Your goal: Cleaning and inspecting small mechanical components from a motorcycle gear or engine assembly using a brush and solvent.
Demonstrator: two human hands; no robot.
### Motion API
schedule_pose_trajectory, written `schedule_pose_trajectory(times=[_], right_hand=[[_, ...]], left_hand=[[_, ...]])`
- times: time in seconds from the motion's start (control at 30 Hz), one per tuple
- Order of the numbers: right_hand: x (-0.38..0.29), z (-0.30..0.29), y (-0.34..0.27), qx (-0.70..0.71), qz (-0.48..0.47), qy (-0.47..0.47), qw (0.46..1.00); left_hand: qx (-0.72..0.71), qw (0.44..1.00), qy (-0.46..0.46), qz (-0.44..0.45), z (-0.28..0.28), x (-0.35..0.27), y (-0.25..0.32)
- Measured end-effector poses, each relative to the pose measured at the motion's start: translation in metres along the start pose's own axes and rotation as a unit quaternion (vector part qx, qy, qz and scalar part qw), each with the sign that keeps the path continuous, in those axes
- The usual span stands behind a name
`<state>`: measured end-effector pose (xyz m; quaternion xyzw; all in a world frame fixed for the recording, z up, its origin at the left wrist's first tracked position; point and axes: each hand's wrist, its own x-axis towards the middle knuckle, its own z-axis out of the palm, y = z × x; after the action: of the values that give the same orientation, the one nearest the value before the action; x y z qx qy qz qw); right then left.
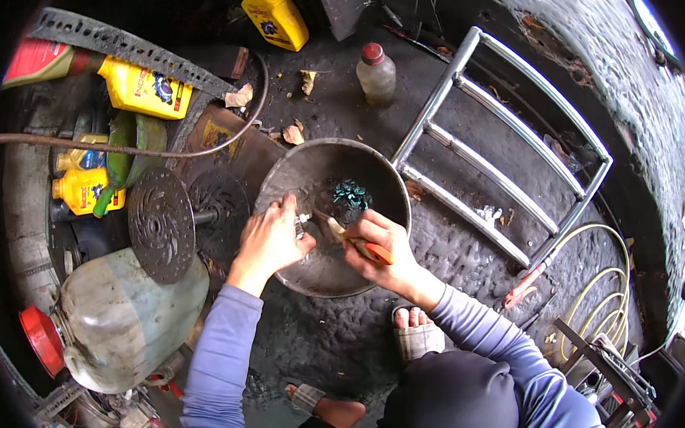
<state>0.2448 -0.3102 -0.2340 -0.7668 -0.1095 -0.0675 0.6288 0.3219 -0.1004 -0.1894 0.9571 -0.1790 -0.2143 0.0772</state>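
Note:
A round metal basin (329,279) stands on the dark ground before me. Over its left part my left hand (276,235) grips a small metal part (301,223), mostly covered by the fingers. In my right hand (383,250), over the basin's right side, is a brush with an orange-tipped handle (380,254); its pale end (334,226) points at the metal part, and whether they touch is unclear. Bluish-green pieces (350,196) lie in the basin beyond my right hand.
Right of the basin lies a chromed tubular metal rack (480,155). A red-capped plastic bottle (377,79) stands beyond it. At left are a large dirty jug (131,321), a perforated brake disc (161,225) and yellow oil bottles (146,87). A coiled hose (622,273) lies at right.

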Motion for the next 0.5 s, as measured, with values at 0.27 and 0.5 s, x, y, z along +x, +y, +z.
schedule_pose_trajectory(times=[0.27, 0.5], right_hand=[[-0.012, -0.002, 0.004, 0.015, 0.038, -0.013, 0.999], [-0.016, -0.008, 0.002, 0.011, 0.028, 0.002, 1.0]], left_hand=[[0.016, 1.0, 0.015, 0.01, 0.009, -0.005, -0.008], [-0.015, 1.0, -0.013, -0.011, -0.004, 0.002, 0.004]])
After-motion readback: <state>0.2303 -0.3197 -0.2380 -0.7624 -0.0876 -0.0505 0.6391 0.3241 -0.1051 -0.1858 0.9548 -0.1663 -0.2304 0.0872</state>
